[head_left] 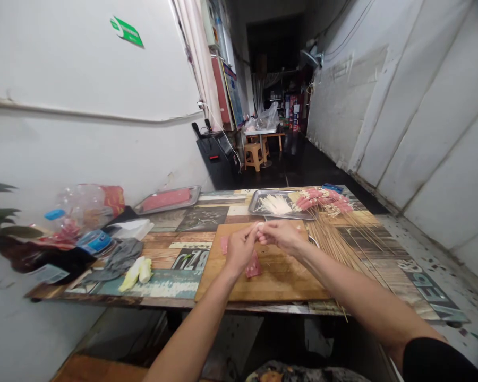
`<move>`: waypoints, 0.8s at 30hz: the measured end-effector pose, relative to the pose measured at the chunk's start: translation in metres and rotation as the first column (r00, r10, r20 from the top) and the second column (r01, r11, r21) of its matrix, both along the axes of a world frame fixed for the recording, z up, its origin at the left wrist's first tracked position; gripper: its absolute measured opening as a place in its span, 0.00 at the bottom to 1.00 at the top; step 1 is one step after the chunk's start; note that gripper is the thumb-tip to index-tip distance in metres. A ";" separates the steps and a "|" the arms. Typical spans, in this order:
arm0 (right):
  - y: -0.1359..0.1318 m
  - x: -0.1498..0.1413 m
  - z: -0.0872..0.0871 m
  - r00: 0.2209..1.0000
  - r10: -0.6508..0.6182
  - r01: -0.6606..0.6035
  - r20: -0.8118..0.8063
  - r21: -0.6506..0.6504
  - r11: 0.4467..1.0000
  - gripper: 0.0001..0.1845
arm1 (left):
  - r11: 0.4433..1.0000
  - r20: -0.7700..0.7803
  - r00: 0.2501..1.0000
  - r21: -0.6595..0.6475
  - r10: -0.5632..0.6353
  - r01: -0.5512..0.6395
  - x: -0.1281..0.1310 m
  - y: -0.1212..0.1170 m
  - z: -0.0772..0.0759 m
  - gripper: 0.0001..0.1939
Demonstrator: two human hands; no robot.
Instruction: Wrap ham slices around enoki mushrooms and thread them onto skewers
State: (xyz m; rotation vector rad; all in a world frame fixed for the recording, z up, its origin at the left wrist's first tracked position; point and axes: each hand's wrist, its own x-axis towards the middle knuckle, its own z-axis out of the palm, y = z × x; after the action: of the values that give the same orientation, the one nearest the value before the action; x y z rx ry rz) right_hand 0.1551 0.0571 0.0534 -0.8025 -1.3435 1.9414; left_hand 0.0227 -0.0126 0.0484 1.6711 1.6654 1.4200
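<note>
Where both hands meet above the far half of the cutting board [271, 276], the left hand [239, 249] and right hand [282, 237] pinch together on a small pale roll [259, 226], fingertips touching; what exactly it wraps is too small to tell.

- Meat slices on the board: two visible, one red slice [254, 267] just under the left hand, one paler slice [224, 244] to its left. The left hand is nearer both.
- Loose skewers [334, 239]: a fanned heap on the surface just right of the right hand, long axes running away from the person; too many to count.
- Trays: two. The near tray [258, 201], beyond the hands, holds pale mushroom strands [276, 204] and finished meat skewers [322, 199] overhanging its right edge. The far-left tray [169, 199] holds a red slab.
- Yellow-green vegetable pieces [137, 270]: two, well left of the board.
- Grey cloth [119, 257]: one, beside them.
- Plastic bags and packets: cluttered at the left end, uncounted.
</note>
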 end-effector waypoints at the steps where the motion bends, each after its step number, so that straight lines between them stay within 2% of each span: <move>1: -0.004 -0.003 -0.011 0.998 -0.023 0.019 -0.062 -0.050 0.999 0.13 | 1.000 -0.013 1.000 -0.008 -0.009 0.009 -0.001 -0.004 -0.007 0.15; 4: -0.014 -0.008 -0.033 0.990 -0.023 0.006 -0.137 -0.123 0.992 0.15 | 0.999 -0.095 0.994 -0.021 -0.049 0.047 -0.009 -0.017 -0.021 0.15; 7: -0.016 -0.006 -0.039 0.991 0.102 -0.116 -0.086 -0.174 0.978 0.15 | 0.992 -0.134 0.984 -0.054 -0.119 0.113 -0.019 -0.025 -0.026 0.13; 9: -0.014 -0.005 -0.040 0.984 0.172 -0.178 -0.047 -0.182 0.967 0.16 | 0.984 -0.067 0.985 -0.097 -0.156 0.149 -0.027 -0.028 -0.030 0.11; 14: -0.011 -0.005 -0.049 0.954 0.298 -0.297 0.039 -0.021 0.955 0.18 | 0.969 0.188 0.978 -0.212 -0.088 0.128 -0.046 -0.036 -0.044 0.14; 16: -0.009 -0.006 -0.054 0.942 0.318 -0.322 0.112 0.027 0.946 0.19 | 0.965 0.211 0.972 -0.213 -0.105 0.150 -0.049 -0.037 -0.048 0.14; 18: -0.008 -0.006 -0.057 0.932 0.308 -0.336 0.191 0.133 0.932 0.17 | 0.971 0.175 0.977 -0.183 -0.120 0.152 -0.049 -0.038 -0.053 0.13; 20: -0.008 -0.004 -0.062 0.932 0.230 -0.323 0.281 0.349 0.880 0.13 | 0.986 0.098 0.990 -0.121 -0.106 0.117 -0.047 -0.037 -0.058 0.10; 22: -0.010 -0.001 -0.067 0.928 0.097 -0.301 0.359 0.572 0.763 0.09 | 0.995 0.004 0.996 -0.043 -0.095 0.095 -0.045 -0.038 -0.065 0.08; 24: -0.013 0.002 -0.074 0.926 0.001 -0.293 0.376 0.720 0.629 0.08 | 0.993 -0.109 0.989 0.052 -0.095 0.101 -0.044 -0.040 -0.072 0.08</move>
State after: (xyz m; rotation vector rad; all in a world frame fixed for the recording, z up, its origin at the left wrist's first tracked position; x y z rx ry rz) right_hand 0.1570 0.0437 -0.0201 -0.5980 -2.2863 1.1143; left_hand -0.0218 -0.0526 -0.0240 1.8640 1.5868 1.3660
